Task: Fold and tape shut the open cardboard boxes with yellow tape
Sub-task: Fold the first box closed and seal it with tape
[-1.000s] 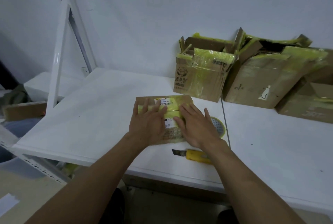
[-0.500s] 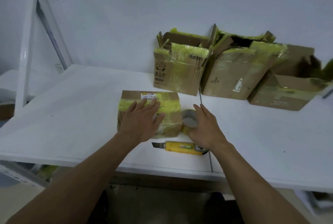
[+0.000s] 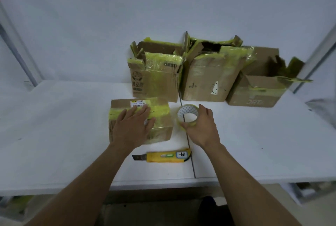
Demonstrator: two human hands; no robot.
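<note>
The left hand (image 3: 132, 128) lies flat, fingers straight, on the small taped box (image 3: 163, 131) — just right of that box the right hand (image 3: 203, 128) curls round the yellow tape roll (image 3: 188, 112), open boxes (image 3: 209, 80) behind

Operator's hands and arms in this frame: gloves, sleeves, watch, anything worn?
Nothing worn that shows. The left hand and right hand are bare: no gloves, and no rings that I can make out. The left forearm and right forearm are bare to the frame edge, with no sleeve cuff, watch or wristband in view.
</note>
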